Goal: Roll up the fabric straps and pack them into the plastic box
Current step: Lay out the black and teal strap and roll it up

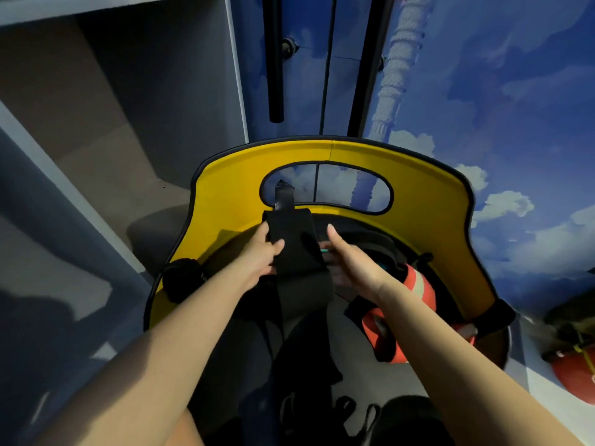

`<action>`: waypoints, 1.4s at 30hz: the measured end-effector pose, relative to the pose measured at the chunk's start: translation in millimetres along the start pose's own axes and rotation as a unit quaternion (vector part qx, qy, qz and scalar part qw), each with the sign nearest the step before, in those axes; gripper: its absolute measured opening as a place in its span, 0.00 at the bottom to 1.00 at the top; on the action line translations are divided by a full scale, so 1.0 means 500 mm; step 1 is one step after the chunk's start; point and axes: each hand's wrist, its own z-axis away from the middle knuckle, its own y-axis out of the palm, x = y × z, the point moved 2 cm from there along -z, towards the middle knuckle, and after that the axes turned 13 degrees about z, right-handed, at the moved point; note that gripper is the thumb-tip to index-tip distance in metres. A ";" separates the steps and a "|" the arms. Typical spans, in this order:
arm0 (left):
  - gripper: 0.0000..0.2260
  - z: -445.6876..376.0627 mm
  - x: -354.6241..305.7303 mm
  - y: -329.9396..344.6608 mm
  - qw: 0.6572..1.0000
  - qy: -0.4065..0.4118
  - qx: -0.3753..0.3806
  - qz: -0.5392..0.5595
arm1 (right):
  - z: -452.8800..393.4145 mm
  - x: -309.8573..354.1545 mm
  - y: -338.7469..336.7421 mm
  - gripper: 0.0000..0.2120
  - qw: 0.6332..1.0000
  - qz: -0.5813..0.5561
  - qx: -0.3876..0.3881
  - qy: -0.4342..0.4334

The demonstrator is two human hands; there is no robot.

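A wide black fabric strap [294, 246] is held up in front of me over the yellow seat. My left hand [262, 252] grips its left edge, thumb on the front. My right hand [347, 262] holds its right edge, index finger raised and fingers behind the fabric. The strap's lower part [306, 294] hangs down toward my lap. A narrow dark tab [283, 196] sticks up from the strap's top. A rolled orange strap with a pale reflective stripe [415, 294] lies on the seat at the right. A rolled black strap [182, 278] rests at the seat's left edge. No plastic box shows.
The yellow chair back [428, 201] with an oval cut-out curves around the work area. A grey shelf unit [96, 123] stands at the left. A blue cloud-painted cabinet [483, 91] with black bar handles rises behind. Orange gear [573, 371] lies at the far right. More black straps [322, 410] lie near my lap.
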 end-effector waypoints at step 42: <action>0.22 -0.177 0.052 -0.033 0.973 0.087 -0.104 -0.188 | -0.312 -0.030 0.017 0.20 0.933 0.252 -0.255 -0.007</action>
